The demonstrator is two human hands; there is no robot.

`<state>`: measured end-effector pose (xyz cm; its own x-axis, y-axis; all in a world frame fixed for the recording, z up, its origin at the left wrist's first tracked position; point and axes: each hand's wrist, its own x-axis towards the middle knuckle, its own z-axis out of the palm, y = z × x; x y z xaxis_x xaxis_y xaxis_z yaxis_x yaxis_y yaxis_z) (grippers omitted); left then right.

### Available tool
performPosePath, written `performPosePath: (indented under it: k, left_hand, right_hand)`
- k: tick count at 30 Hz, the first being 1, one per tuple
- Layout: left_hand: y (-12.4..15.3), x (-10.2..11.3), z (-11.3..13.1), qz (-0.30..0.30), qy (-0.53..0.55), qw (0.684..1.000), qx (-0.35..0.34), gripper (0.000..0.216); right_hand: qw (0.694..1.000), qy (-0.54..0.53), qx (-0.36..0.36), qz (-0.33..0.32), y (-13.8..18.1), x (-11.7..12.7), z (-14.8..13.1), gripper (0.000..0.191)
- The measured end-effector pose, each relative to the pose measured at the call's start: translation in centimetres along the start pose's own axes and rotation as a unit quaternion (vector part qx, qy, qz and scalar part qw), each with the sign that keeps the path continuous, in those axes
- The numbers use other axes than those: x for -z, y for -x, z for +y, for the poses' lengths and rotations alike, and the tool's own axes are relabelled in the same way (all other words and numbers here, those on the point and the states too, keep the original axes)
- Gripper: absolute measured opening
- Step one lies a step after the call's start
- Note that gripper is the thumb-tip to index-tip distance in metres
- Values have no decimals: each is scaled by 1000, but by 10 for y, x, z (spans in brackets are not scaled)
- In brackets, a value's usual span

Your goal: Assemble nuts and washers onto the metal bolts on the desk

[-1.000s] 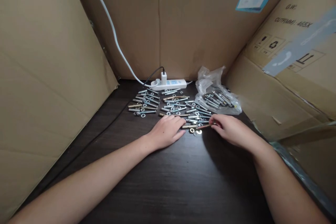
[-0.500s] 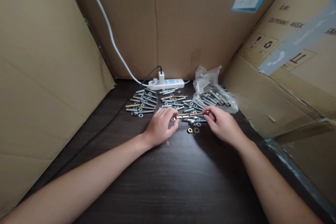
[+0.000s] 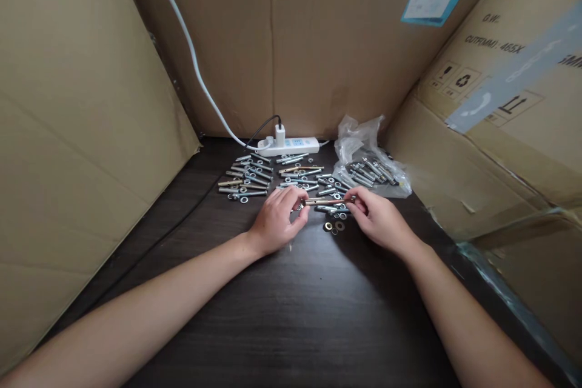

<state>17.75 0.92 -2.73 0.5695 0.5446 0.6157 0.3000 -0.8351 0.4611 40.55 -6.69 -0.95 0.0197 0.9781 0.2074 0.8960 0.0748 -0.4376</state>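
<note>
My left hand [image 3: 278,216] pinches the left end of a brass-coloured metal sleeve [image 3: 317,201], held level just above the table. From the other side, my right hand [image 3: 378,216] grips a coppery bolt [image 3: 340,201] by its outer end. The bolt's shank is lined up with the sleeve and appears to run into it; my fingers cover both outer ends. Just below them lie a brass-coloured nut [image 3: 328,227] and a flat washer [image 3: 340,226]. Silvery bolts and washers [image 3: 334,210] lie right behind the held parts.
Several bolts with washers [image 3: 245,179] lie in rows at the left. A clear plastic bag [image 3: 359,139] holding more bolts [image 3: 375,171] is at the back right. Behind stands a white power strip [image 3: 295,145] with cables. Cardboard boxes [image 3: 227,42] wall the dark table [image 3: 291,315] on three sides.
My right hand has moved left with the bolt, and less of its shank shows beyond the sleeve. The left hand has stayed nearly still with the sleeve.
</note>
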Motion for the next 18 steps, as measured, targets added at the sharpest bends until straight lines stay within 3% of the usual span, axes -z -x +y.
performPosePath:
  k: [13, 18]
  left_hand:
    - [3, 2, 5, 10, 36, 999, -27, 9]
    - [5, -2, 3, -11, 56, 998, -33, 12]
  right_hand:
    - [1000, -7, 20, -23, 1, -5, -15, 13]
    - [998, -41, 37, -39, 4, -8, -25, 10]
